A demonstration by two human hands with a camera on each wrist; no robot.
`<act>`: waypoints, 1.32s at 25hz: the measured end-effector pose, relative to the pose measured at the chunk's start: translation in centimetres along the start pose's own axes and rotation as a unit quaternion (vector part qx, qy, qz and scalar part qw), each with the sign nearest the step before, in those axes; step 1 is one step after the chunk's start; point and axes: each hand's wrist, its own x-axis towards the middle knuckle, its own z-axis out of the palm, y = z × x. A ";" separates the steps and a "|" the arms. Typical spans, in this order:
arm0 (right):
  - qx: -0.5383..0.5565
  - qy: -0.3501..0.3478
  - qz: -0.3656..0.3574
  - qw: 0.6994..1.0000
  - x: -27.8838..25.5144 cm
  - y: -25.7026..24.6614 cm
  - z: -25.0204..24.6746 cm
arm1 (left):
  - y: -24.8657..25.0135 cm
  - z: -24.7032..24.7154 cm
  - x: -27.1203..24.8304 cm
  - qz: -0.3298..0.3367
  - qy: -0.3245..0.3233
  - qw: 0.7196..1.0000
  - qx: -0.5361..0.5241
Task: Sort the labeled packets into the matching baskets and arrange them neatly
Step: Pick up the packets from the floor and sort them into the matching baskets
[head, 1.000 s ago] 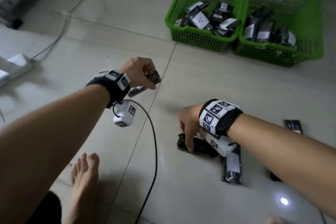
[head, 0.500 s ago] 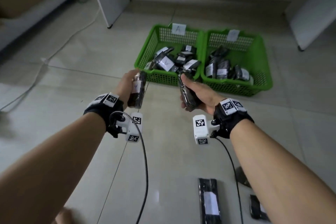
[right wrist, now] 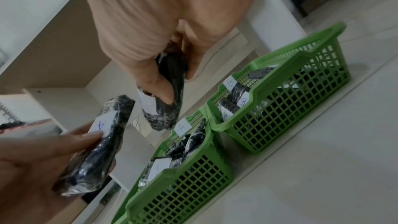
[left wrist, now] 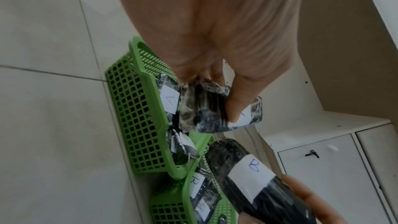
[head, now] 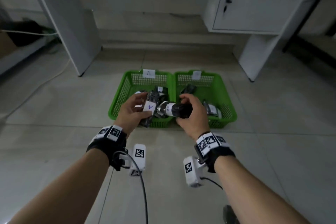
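Two green mesh baskets stand side by side on the tiled floor: the left basket (head: pixel 120 100) tagged A, the right basket (head: pixel 225 96) tagged B, both holding several dark packets. My left hand (head: pixel 134 109) grips a dark packet labeled A (head: pixel 151 109) over the near edge of the left basket. My right hand (head: pixel 190 111) grips a dark packet labeled B (head: pixel 174 110), lying sideways above the seam between the baskets. In the left wrist view my thumb presses packet A (left wrist: pixel 204 110); packet B (left wrist: pixel 254 173) hangs below. The right wrist view shows packet B (right wrist: pixel 168 98) pinched and packet A (right wrist: pixel 103 142).
A white cabinet leg (head: pixel 72 29) rises behind the baskets at left, and a white cabinet with a lock (head: pixel 254 2) at right. A cable (head: pixel 143 192) trails from my left wrist. One dark packet (head: pixel 230 214) lies on the floor near the bottom right.
Both hands have carried their packets forward from the floor to just above the baskets. The right hand's packet has turned sideways, its B label now facing up.
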 end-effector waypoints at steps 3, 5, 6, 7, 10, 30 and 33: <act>0.010 0.048 0.008 0.999 0.6 0.1 -0.5 | 0.5 0.7 1.5 0.020 0.009 1.000 -0.012; 0.025 0.069 0.033 0.997 0.9 0.5 -0.5 | 0.5 1.1 2.2 0.028 0.014 0.999 -0.013; 0.028 0.079 0.045 0.995 1.1 0.7 -0.4 | 0.4 1.2 2.6 0.033 0.012 0.999 -0.012; 0.020 0.087 0.055 0.994 1.2 0.9 -0.3 | 0.2 1.3 2.9 0.036 0.011 0.999 -0.011; -0.010 0.095 0.093 0.991 1.6 1.7 0.0 | -0.8 0.8 4.0 0.046 0.019 0.999 0.018; -0.329 -0.002 0.167 0.930 12.6 11.9 2.3 | -6.7 3.4 18.2 -0.033 -0.078 0.808 0.583; -0.389 -0.087 0.183 0.899 12.1 12.5 2.6 | -7.5 4.0 18.3 -0.144 -0.083 0.715 0.679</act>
